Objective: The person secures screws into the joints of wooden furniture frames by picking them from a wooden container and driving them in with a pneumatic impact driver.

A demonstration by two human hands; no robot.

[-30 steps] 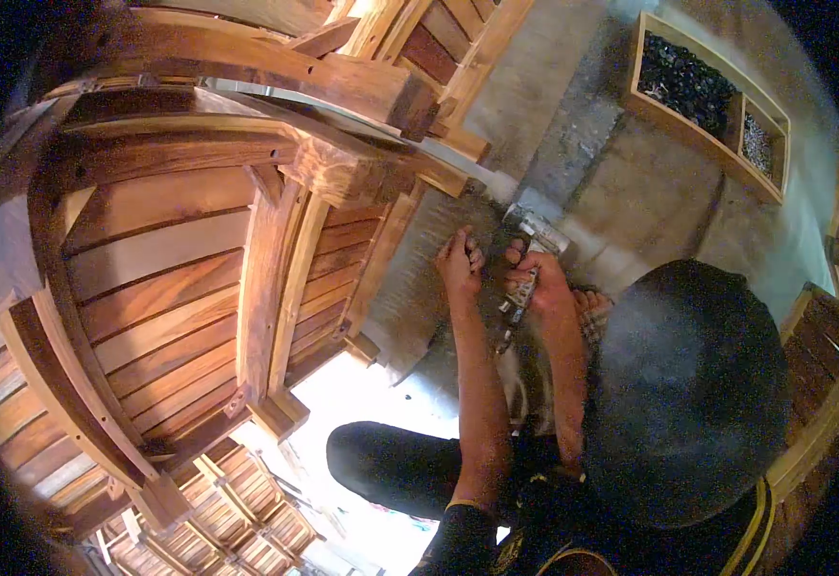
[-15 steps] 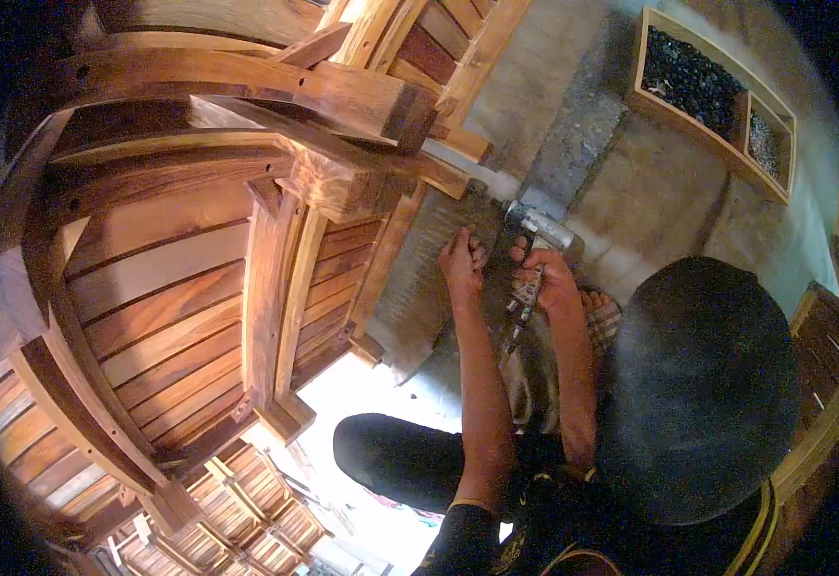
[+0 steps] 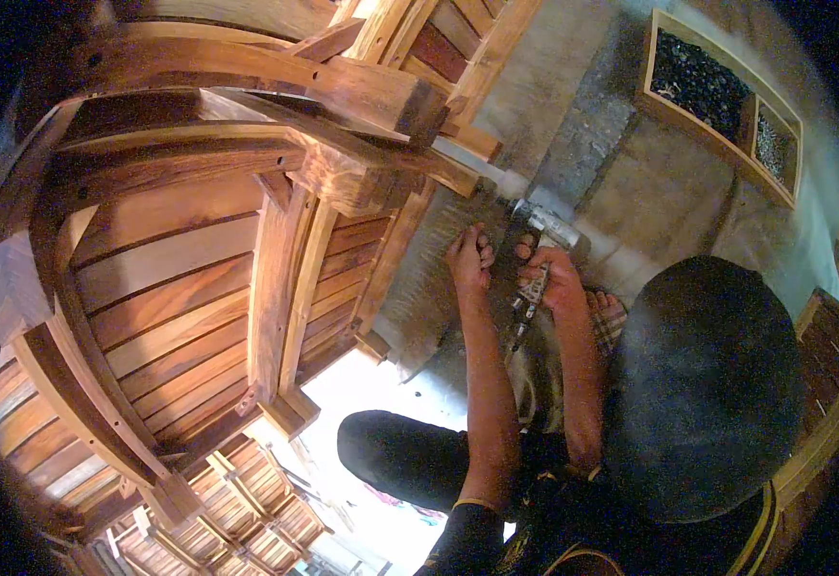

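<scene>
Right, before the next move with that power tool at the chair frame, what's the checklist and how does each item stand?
1. Right hand gripping the power tool: ok.
2. Left hand steadying near the tool tip: ok, though close to it.
3. Tool tip seated on the wooden chair frame: cannot tell, hidden.
4. Fastener in place: cannot tell.
5. Compartment tray of fasteners within reach: ok.
</scene>
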